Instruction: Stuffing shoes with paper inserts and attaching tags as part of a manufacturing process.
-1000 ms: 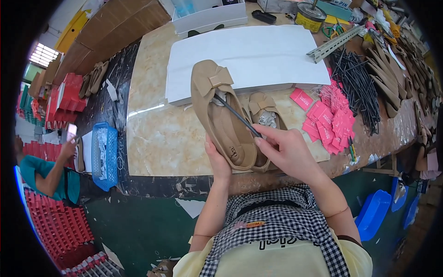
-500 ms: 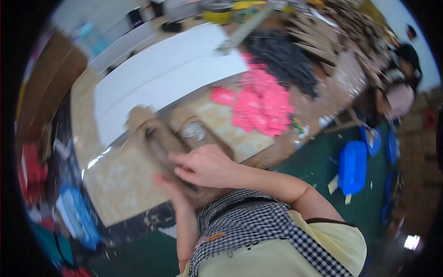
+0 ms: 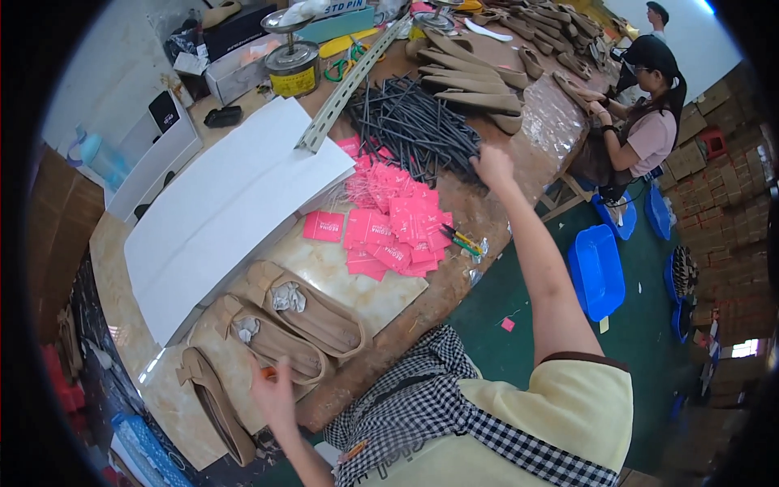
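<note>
My left hand [image 3: 274, 402] is closed around a small orange thing [image 3: 269, 373], beside the toe-to-heel side of a tan bow flat [image 3: 280, 345] with crumpled paper in its toe. Another tan flat [image 3: 320, 312], also stuffed with paper, lies against it on the right. A third flat [image 3: 215, 406] lies apart on the left, near the table's edge. Out to the right, my right hand [image 3: 493, 168] has its fingers bent at the end of a pile of thin black sticks [image 3: 418, 126], pinching at them. Pink square tags [image 3: 393, 231] with strings lie heaped between the sticks and the flats.
A white board [image 3: 235, 203] lies across the table, with a perforated metal bar [image 3: 349, 89] over its corner. Snips [image 3: 461, 241] rest by the tags. More tan shoes [image 3: 471, 77] are piled at the back. A co-worker [image 3: 641, 122] handles a shoe at right; a blue tub [image 3: 596, 272] stands below.
My right hand has left the flat that both hands were on and reached out right to the black sticks. My left hand stays near the flats. The view has shifted and is sharper.
</note>
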Motion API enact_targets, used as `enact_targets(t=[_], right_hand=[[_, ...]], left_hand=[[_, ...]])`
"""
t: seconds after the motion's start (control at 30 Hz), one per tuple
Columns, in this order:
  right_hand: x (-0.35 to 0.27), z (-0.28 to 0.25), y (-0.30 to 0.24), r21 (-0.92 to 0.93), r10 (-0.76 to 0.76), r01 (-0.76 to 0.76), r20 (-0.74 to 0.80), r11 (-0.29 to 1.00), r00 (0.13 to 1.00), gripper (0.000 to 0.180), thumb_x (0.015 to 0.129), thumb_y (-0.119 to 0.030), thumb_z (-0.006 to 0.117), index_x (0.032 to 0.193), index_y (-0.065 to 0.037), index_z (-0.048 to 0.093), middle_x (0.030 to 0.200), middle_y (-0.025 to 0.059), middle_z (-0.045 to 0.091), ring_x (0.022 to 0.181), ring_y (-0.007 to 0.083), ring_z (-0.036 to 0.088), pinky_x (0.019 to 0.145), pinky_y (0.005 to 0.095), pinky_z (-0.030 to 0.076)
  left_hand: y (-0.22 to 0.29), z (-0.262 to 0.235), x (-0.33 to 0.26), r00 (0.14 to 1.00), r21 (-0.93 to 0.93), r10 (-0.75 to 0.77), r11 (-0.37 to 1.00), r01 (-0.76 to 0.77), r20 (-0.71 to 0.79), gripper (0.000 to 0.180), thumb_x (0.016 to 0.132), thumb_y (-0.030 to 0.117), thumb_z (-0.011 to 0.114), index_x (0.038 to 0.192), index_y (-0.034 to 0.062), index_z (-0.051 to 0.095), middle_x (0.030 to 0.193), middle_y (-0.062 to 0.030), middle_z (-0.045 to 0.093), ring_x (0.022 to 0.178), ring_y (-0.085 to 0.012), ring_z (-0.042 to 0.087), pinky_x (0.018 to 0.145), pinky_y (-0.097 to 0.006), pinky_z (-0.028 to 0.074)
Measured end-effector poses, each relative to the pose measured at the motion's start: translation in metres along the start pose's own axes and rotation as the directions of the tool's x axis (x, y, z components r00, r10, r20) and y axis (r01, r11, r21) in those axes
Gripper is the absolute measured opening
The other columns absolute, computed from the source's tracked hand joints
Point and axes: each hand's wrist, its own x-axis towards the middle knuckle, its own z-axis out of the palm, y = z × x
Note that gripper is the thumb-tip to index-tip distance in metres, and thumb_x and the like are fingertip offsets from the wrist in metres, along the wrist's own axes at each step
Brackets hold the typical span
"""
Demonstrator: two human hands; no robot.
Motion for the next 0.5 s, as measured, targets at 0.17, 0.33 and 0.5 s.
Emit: enact_targets(t=[0.17,0.33,0.5], right_hand=[[-0.052,-0.051,-0.018,0.201,-0.046,0.030,0.072,0.979,0.996,0.025,0.089,-0.029,0.060,0.098,-0.007,0.069,0.087,0.0207,0.070,0.083,0.0393,0.068,0.074,0.0495,0.054],[-0.081,-0.077,-0.019,-0.008,-0.116,0.116,-0.092,0.993,0.989,0.027,0.092,-0.026,0.058,0.106,-0.007,0.071,0.079,0.0180,0.070,0.074,0.0368,0.068,0.067,0.0450,0.054],[-0.135,-0.157,-0.099,0.840,-0.263,0.029,0.136,0.542,0.955,0.025,0.089,-0.015,0.064,0.110,-0.004,0.071,0.067,0.0119,0.068,0.056,0.0173,0.066,0.053,0.0300,0.050]], left_hand=[[-0.064,0.012,0.015,0.999,-0.337,0.054,0.940,-0.049,0.005,0.066,0.088,0.020,0.064,0.143,-0.0061,0.040,0.097,-0.0128,0.066,0.078,-0.0171,0.062,0.068,-0.029,0.052],[-0.023,0.011,0.013,0.968,-0.964,0.032,-0.092,0.250,0.248,0.060,0.092,0.040,0.053,0.137,0.0019,0.044,0.120,-0.0180,0.059,0.093,-0.0267,0.064,0.074,-0.043,0.058],[-0.021,-0.001,0.002,0.922,-0.941,0.296,-0.153,0.302,0.248,0.060,0.092,0.043,0.054,0.136,0.0030,0.046,0.124,-0.0194,0.058,0.099,-0.0304,0.064,0.081,-0.046,0.057]])
